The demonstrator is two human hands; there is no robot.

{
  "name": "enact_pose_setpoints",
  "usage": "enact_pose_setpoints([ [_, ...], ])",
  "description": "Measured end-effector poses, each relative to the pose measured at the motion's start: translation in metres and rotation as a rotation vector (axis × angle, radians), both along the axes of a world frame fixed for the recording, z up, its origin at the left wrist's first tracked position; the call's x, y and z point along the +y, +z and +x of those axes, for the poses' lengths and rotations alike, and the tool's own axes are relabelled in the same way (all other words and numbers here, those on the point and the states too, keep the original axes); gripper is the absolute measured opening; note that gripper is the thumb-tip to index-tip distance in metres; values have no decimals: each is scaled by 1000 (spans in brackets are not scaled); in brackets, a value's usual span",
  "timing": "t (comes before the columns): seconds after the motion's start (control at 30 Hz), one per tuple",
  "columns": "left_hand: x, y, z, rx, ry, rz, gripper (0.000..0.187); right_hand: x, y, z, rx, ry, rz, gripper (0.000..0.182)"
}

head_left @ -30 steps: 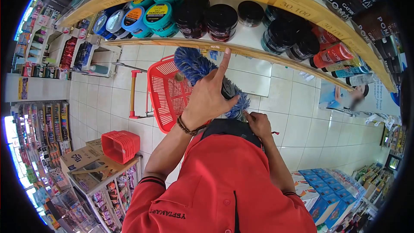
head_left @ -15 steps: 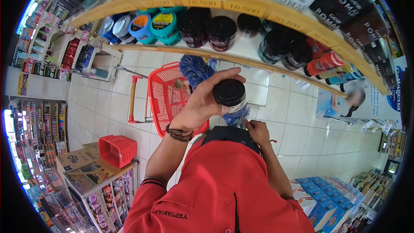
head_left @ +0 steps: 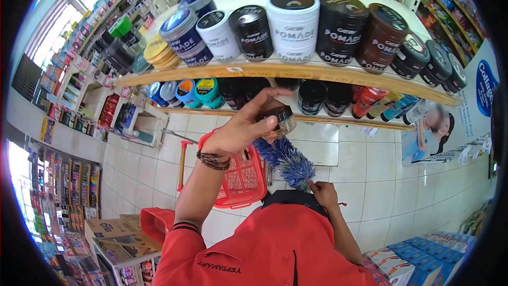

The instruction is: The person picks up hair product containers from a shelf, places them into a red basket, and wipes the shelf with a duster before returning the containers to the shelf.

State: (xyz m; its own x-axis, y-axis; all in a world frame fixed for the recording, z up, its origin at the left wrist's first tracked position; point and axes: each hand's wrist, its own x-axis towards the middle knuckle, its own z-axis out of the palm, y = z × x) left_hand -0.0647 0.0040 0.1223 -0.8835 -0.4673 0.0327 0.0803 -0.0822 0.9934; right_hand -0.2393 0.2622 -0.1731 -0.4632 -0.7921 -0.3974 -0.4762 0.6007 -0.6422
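Note:
My left hand (head_left: 239, 131), with a braided bracelet at the wrist, is closed around a small jar (head_left: 286, 121) with a black lid and a see-through body. The jar is tilted just in front of the lower shelf (head_left: 211, 112). At my waist, my right hand (head_left: 324, 195) is closed on the lower end of a blue fluffy duster (head_left: 292, 165), whose handle is mostly hidden. The duster's head reaches up under the jar. Several dark-lidded jars (head_left: 311, 98) stand on the lower shelf behind my left hand.
Pomade tubs (head_left: 292, 26) in several colours line the upper shelf (head_left: 296, 71). A red shopping basket (head_left: 241, 180) is on the tiled floor, left of the duster. Stacked red baskets (head_left: 157, 224) and cardboard (head_left: 114, 226) lie to the left; blue boxes (head_left: 423, 267) stand at lower right.
The view has tilted upward, bringing the upper shelf into sight. My left hand has turned the jar from nearly upright to tilted, showing its clear side. My right hand still grips the duster.

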Motion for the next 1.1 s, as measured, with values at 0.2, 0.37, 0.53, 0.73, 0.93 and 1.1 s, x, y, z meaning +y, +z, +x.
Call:
enact_pose_setpoints([
  [0.2, -12, -5, -7, 115, -449, 326, 90, 23, -13, -9, -11, -98, -61, 57],
  [0.37, -2, 17, -22, -221, 93, -722, 74, 38, 1, -13, -76, -162, 49, 59],
  [0.53, -24, 3, -40, -523, 294, -1411, 75, 51, -24, -15, -51, -159, -49, 52],
  [0.73, -31, -13, -47, -635, 350, -1526, 80, 52, -24, -19, -81, -155, -36, 49],
  [0.93, -32, -10, -50, -746, 290, -1423, 85, 49, -27, -26, -66, -100, 18, 47],
  [1.1, -37, -6, -54, -773, 255, -1371, 83, 44, -21, -29, -60, -45, 63, 48],
])
